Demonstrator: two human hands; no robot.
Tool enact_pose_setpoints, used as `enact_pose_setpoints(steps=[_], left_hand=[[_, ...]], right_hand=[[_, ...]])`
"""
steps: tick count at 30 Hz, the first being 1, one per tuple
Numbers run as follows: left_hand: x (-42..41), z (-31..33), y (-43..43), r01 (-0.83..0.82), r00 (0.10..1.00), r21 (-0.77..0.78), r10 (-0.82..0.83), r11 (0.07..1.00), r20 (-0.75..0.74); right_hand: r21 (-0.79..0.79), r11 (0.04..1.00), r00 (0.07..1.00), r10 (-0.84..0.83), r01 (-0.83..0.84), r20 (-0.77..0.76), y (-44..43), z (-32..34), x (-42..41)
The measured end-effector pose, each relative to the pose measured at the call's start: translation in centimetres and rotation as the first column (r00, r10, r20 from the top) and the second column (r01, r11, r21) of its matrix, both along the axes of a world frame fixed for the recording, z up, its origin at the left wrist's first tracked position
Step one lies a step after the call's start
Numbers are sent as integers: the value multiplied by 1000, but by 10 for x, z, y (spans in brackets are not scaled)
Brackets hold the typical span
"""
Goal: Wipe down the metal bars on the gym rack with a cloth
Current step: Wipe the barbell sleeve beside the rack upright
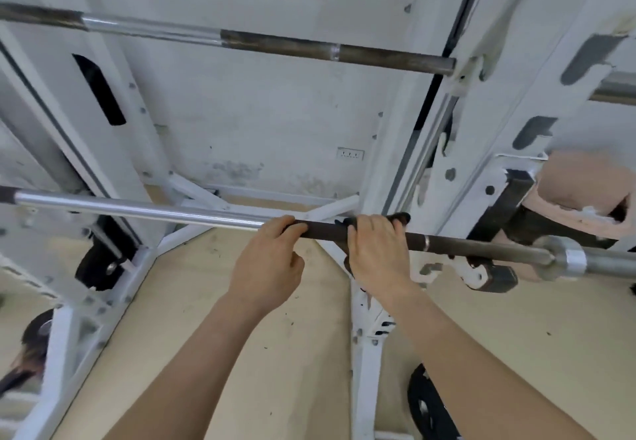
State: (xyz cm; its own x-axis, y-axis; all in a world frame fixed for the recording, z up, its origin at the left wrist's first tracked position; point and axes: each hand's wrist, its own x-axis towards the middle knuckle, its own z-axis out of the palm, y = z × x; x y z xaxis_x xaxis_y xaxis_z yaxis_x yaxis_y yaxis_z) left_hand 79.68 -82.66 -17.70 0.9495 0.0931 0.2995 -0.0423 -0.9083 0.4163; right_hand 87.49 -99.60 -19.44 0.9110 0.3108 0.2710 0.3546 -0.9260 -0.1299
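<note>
A long barbell [137, 208] runs across the white rack at chest height, shiny chrome on the left and dark and knurled on the right. My left hand [272, 260] grips the bar where the chrome meets the dark part. Just to its right, my right hand [375, 253] grips a dark cloth [401, 217] wrapped round the bar; only the cloth's edges show past the fingers. A second bar [275, 43] sits higher on the rack, part chrome, part rusty brown.
White rack uprights [481, 129] with hooks and slots stand at right and left. The barbell's sleeve [564, 260] sticks out at the right past a black bar holder [506, 205]. Black weight plates [426, 405] lie on the tan floor below.
</note>
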Motion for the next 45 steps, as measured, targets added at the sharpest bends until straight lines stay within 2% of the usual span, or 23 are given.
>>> enact_pose_setpoints(steps=[4,7,8,9,10,11,12,13,14,16,18,19,20,22,29,34,37,42,45], left_hand=[[-5,1,25,-10,1000,-93,10,996,5],[-6,6,50,-102,995,-218,101,971,-12],[-6,7,58,-126,992,-256,123,958,-26],[-4,8,65,-136,991,-280,132,950,-36],[-2,8,71,-135,991,-280,127,950,-46],[0,8,73,-134,991,-243,125,961,-50],[4,7,72,-137,990,-168,134,976,-29],[8,4,68,-141,990,-62,142,988,20],[13,0,62,-144,986,45,139,989,89],[27,-10,47,-149,975,198,110,969,192],[41,-22,38,-148,970,275,85,950,226],[47,-25,37,-139,970,300,69,944,233],[51,-27,41,-137,966,322,55,937,251],[55,-29,60,-144,965,345,54,927,258],[41,-29,179,-289,943,410,182,865,279],[35,-32,238,-334,917,363,211,870,338],[28,-34,274,-350,905,354,216,868,366],[15,-34,361,-368,906,366,241,855,349],[7,-36,411,-338,916,383,206,860,344]], right_hand=[[48,988,988,150,-148,-22,83,4,-15],[110,956,953,285,-273,-107,129,13,-16],[205,931,916,343,-302,-209,135,20,-13],[377,883,842,414,-280,-345,137,30,-9],[575,796,746,499,-192,-441,134,39,-6],[718,689,689,567,-97,-451,128,46,-3],[779,625,688,588,-52,-425,118,50,2],[779,624,718,570,-61,-400,107,52,9],[726,681,770,512,-94,-380,95,50,16],[469,868,853,361,-160,-377,75,44,33],[167,971,846,233,-173,-479,69,33,47],[77,978,822,207,-196,-531,69,27,51],[55,975,801,210,-217,-561,71,25,54],[97,967,769,248,-237,-589,78,28,52],[152,844,603,482,-515,-636,171,43,39],[188,775,572,585,-603,-575,252,45,39],[298,761,516,621,-576,-590,304,48,34],[478,785,401,615,-395,-679,392,45,20],[484,810,413,585,-330,-698,442,45,7]])
